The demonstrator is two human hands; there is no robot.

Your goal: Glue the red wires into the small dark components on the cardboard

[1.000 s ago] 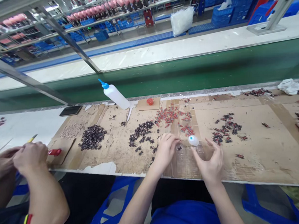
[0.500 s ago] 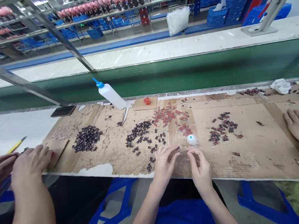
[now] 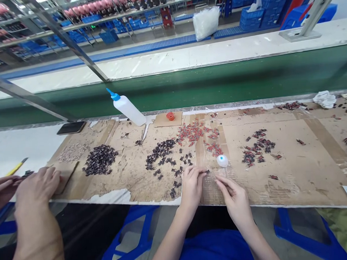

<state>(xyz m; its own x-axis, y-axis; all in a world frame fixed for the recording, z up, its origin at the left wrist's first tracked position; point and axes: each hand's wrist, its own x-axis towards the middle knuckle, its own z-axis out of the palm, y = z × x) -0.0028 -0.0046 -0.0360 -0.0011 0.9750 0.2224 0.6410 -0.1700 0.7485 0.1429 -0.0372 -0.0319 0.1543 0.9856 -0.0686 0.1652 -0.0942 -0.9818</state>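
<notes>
My left hand (image 3: 191, 183) pinches a small black part (image 3: 207, 171) between thumb and fingertips, just above the cardboard. Close by on the right, my right hand (image 3: 234, 192) has its thumb and forefinger pressed together; whatever sits between them is too small to make out. A small white bottle with a blue tip (image 3: 222, 161) stands right behind my fingers. Loose black parts (image 3: 177, 171) lie to the left of my left hand. Beyond the bottle are scattered red pieces (image 3: 191, 133). Black-and-red assembled pieces (image 3: 260, 145) lie to the right.
A large white bottle with a blue nozzle (image 3: 129, 111) leans at the back, near a red cap (image 3: 170, 116). A dark phone (image 3: 71, 128) and a heap of black parts (image 3: 100, 160) lie left. A co-worker's hands (image 3: 38, 185) work at far left. White crumpled tissue (image 3: 324, 99) lies back right.
My right hand has dropped slightly and its fingers have drawn closer together. The co-worker's hand at the right edge has gone from view, exposing a pile of dark and red pieces.
</notes>
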